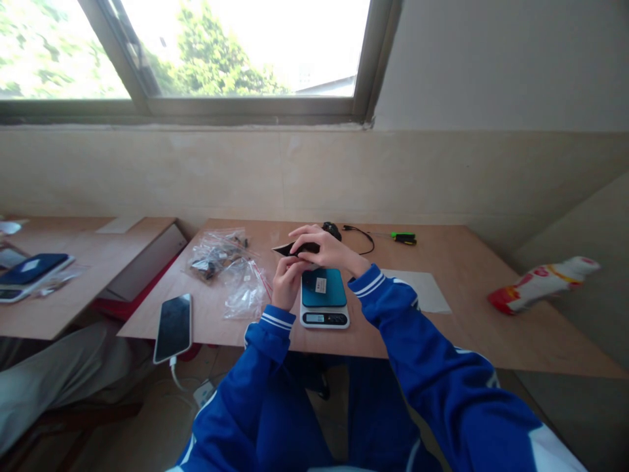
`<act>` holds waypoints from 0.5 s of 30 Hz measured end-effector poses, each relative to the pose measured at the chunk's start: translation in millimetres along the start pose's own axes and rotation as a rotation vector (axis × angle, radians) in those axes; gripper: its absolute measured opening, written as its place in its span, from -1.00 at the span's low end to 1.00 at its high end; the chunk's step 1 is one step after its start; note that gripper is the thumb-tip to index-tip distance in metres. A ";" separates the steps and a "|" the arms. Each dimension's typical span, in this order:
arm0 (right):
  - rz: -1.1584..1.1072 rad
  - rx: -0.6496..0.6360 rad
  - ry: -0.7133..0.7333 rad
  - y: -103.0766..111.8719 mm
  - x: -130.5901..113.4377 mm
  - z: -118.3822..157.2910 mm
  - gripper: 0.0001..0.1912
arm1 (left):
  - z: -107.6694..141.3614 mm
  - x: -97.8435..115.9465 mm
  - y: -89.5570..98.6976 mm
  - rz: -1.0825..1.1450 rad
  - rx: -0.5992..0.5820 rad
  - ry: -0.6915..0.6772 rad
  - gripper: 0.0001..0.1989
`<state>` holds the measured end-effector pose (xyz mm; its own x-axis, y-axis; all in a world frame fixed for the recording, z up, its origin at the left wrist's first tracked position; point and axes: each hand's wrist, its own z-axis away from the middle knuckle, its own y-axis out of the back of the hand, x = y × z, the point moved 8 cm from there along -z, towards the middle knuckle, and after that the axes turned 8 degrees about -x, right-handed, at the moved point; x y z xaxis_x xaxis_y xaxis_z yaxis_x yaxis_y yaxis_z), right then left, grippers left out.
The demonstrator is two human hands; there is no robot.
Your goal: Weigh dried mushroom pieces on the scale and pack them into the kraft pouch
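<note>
My right hand (322,246) is curled over a flat black piece (289,249), gripping it above a digital kitchen scale (324,318) with a teal top and small label. My left hand (287,282) sits just below, its fingers rising to the piece, though what they hold is hidden. Two clear plastic bags (219,255) of small parts lie left of my hands. A black computer mouse (331,231) with a cable sits behind them, partly hidden by my right hand.
A green-handled screwdriver (403,238) and white paper (417,288) lie on the wooden desk (466,314). A phone (173,328) with a white cable overhangs its front edge. A red-and-white package (540,285) lies right. Another desk (73,282) holds a blue-topped scale (32,272).
</note>
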<state>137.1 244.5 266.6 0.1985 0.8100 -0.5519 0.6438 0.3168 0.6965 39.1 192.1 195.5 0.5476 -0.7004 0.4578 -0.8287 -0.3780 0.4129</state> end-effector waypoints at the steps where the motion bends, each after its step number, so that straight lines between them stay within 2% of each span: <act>1: 0.001 0.011 -0.002 1.8 -1.3 0.4 -0.85 | -1.4 -1.8 -0.2 -0.004 0.003 0.007 -0.80; 5: -0.070 0.127 -0.036 13.6 -4.5 4.9 -0.83 | -18.3 -15.0 -3.6 -0.037 0.003 0.055 -0.82; 8: -0.081 0.308 -0.099 28.5 -2.6 17.0 -0.83 | -41.8 -24.8 -3.9 -0.065 0.014 0.070 -0.80; 11: -0.128 0.503 -0.169 39.9 2.6 42.2 -0.83 | -63.0 -32.4 -1.0 -0.058 -0.039 0.059 -0.73; 13: -0.191 0.615 -0.224 40.6 7.4 67.9 -0.85 | -69.3 -44.2 10.2 -0.079 -0.056 0.094 -0.71; 15: -0.242 0.709 -0.296 35.1 12.1 100.4 -0.86 | -66.7 -70.6 34.8 -0.155 0.010 0.237 -0.73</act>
<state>236.3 215.9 238.3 0.1169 0.5627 -0.8183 0.9901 -0.0020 0.1400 -20.6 268.7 230.1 0.6786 -0.4733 0.5616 -0.7335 -0.4761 0.4851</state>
